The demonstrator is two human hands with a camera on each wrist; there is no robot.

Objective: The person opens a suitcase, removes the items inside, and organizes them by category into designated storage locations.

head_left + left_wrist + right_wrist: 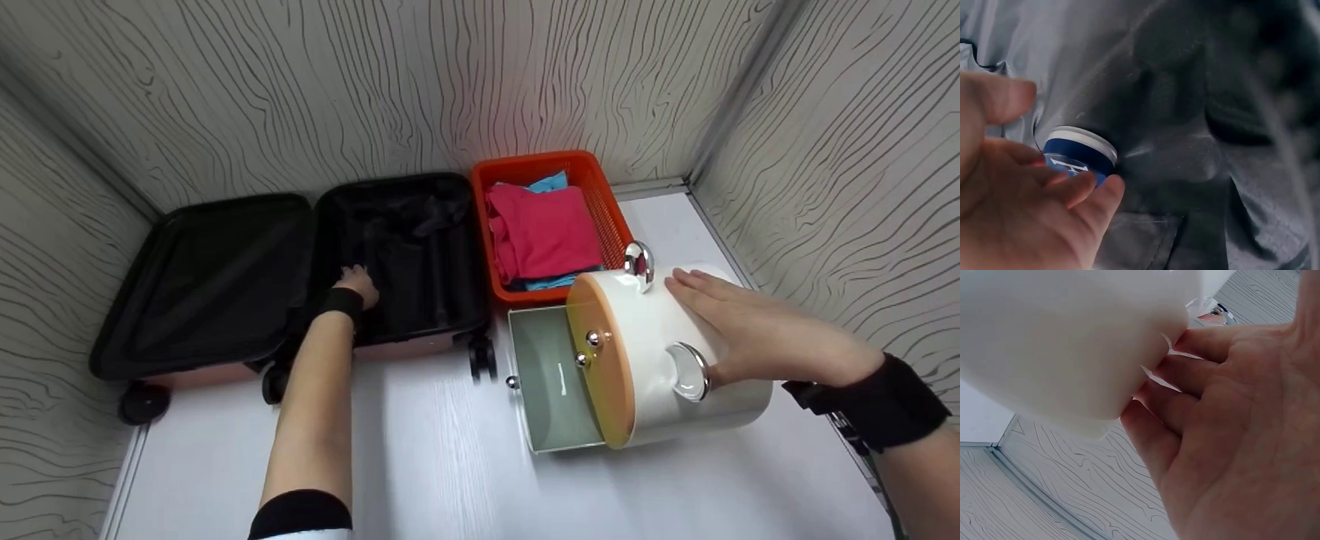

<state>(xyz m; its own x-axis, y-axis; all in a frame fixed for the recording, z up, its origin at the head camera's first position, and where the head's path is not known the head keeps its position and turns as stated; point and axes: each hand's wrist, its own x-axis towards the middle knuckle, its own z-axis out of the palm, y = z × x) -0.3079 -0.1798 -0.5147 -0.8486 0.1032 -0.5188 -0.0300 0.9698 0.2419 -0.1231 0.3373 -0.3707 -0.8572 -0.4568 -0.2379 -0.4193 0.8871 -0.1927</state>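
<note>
My left hand (358,285) reaches into the right half of the black-lined suitcase (405,330). In the left wrist view a round blue-and-white container (1081,152) with white lettering lies against the dark lining (1168,129). The fingers overlap its lower part, while the thumb stands apart from it. My right hand (757,326) rests with extended fingers on the white rounded cabinet (660,315), whose front is orange-yellow; the thumb is by its chrome-rimmed side handle (701,371). Seen from the right wrist, the fingertips (1134,410) press on the glossy white shell. A pale green drawer (555,382) is pulled out.
An orange basket (611,217) with folded pink cloth (547,232) and blue cloth stands behind the cabinet. The suitcase's other half (217,277) lies flat at the left. Suitcase wheels (482,358) stick out at the front. Wood-patterned walls (420,82) enclose the white surface.
</note>
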